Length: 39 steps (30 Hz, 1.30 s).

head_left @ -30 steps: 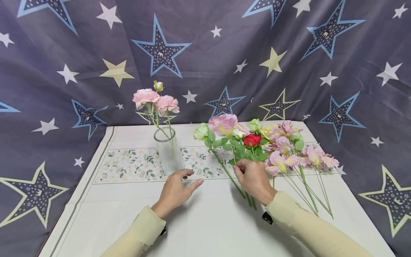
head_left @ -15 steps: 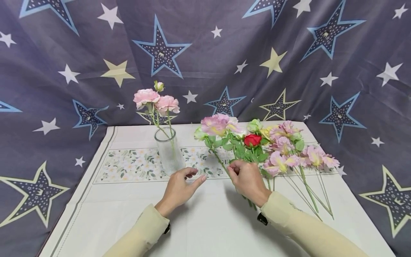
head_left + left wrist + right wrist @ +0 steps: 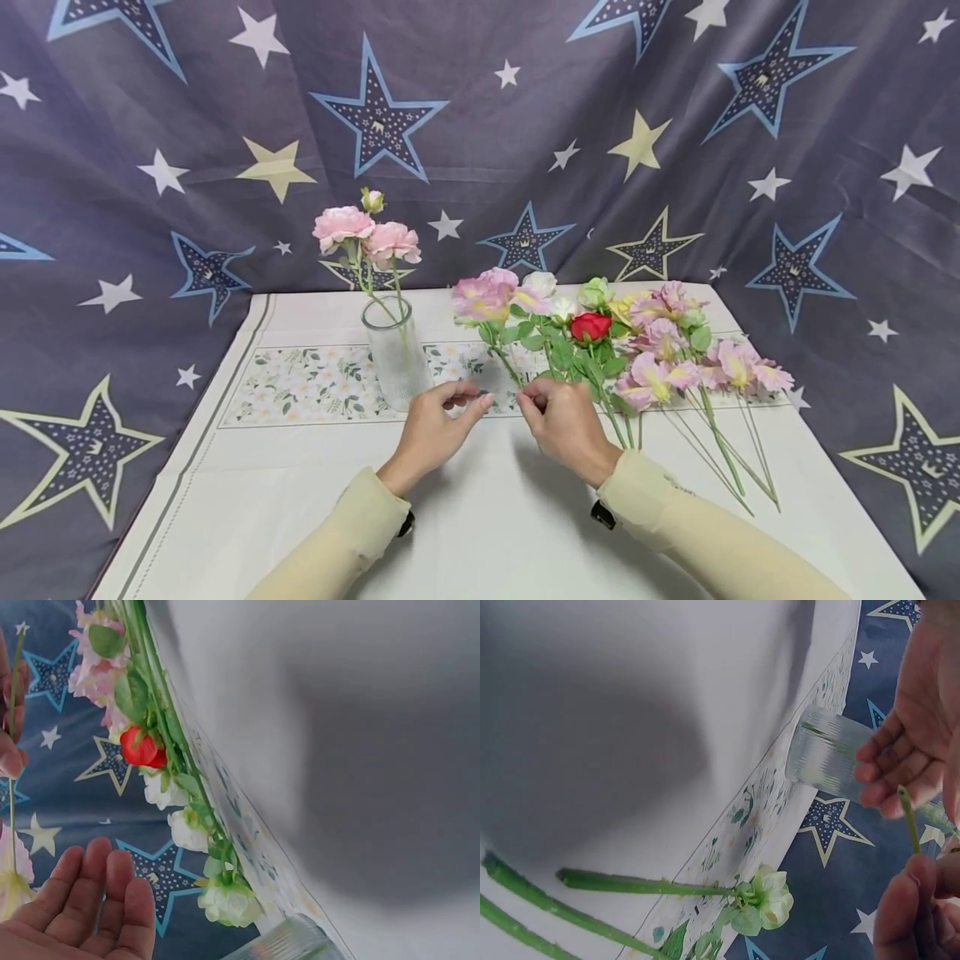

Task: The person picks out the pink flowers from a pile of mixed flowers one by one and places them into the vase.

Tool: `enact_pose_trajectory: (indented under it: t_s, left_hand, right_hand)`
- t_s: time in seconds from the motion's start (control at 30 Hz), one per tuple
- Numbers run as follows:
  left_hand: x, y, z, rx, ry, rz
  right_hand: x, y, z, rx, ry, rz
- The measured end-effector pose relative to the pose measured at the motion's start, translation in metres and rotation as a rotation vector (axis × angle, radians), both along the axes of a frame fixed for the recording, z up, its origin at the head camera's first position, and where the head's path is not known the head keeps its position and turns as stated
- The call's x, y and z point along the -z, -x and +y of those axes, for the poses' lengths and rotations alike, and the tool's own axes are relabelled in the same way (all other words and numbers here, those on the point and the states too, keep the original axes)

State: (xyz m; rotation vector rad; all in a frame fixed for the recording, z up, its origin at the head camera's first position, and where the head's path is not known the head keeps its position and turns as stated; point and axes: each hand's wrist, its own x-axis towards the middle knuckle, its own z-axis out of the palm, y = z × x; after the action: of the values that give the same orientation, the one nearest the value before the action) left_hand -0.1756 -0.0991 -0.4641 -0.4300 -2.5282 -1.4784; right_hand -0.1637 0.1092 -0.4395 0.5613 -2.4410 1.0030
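My right hand (image 3: 573, 429) pinches the thin green stem (image 3: 910, 817) of a pink-and-yellow iris (image 3: 483, 296) between thumb and fingers. The bloom is raised over the lying flowers, and the cut end of the stem sticks out toward my left hand (image 3: 435, 425). That left hand is open and holds nothing, palm turned toward the right hand, fingers extended in the left wrist view. Just behind it stands a ribbed clear glass vase (image 3: 397, 362), upright, with pink flowers (image 3: 342, 227) and a small bud in it.
Right of the vase lie a red rose (image 3: 590, 326), white and pale green roses (image 3: 596, 292), and several more pink irises (image 3: 651, 379), their stems pointing at me. A floral printed strip (image 3: 300, 383) crosses the white tablecloth (image 3: 480, 533). A starry curtain (image 3: 465, 150) hangs behind.
My right hand has moved left with the iris, its bloom passing in front of the pale rose. My left hand has shifted slightly right, toward it. The vase has stayed put.
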Motion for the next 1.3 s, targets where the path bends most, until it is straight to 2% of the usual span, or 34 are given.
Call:
enact_pose_trajectory:
  t_s: [0.27,0.53,0.73,1.03,1.3]
  left_hand:
    - [-0.007,0.007,0.014,0.03,-0.063,0.033]
    - [-0.016,0.013,0.027,0.034,-0.144,-0.029]
    - [-0.021,0.016,0.031,0.011,-0.16,-0.027]
    - [-0.026,0.015,0.033,0.005,-0.166,-0.032]
    - [-0.031,0.013,0.033,-0.019,-0.162,-0.064]
  right_hand:
    - [0.001,-0.002,-0.005,-0.021,0.001,0.007]
    - [0.0,-0.003,-0.01,-0.049,0.004,0.029]
    - [0.0,-0.003,-0.013,-0.05,0.01,0.054]
    - [-0.001,-0.004,-0.015,-0.054,-0.005,0.038]
    - [0.0,-0.003,-0.015,-0.053,-0.01,0.044]
